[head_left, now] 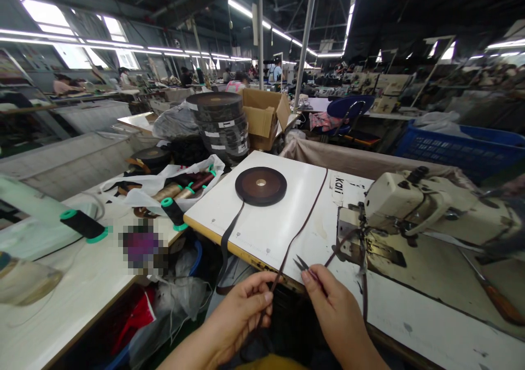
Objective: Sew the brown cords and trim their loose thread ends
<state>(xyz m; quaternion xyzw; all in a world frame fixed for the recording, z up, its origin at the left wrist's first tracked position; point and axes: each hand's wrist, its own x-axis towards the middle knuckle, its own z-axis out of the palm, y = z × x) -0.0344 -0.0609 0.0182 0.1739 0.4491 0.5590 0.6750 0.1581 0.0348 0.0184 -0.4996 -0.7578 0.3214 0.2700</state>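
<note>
Between the thumb and fingers of my left hand (pixel 248 304) is a narrow dark brown strap (pixel 301 229), which runs up across the white table. My right hand (pixel 334 310) grips small thread snips (pixel 302 263), their two dark pointed blades apart and aimed up and left, near the strap but not on it. A flat roll of dark tape (pixel 261 186) lies on the table, and its loose end (pixel 232 230) drops over the front edge. The sewing machine (pixel 438 206) stands right of my hands, with a brown strip leading from its needle area towards my right hand.
Thread spools (pixel 172 212) and a plastic bag (pixel 141 195) lie on the side table at the left. Behind stand stacked tape rolls (pixel 221 124) and a cardboard box (pixel 262 118). A wooden-handled tool (pixel 502 299) rests at the right. A blue basket (pixel 459 148) stands farther back.
</note>
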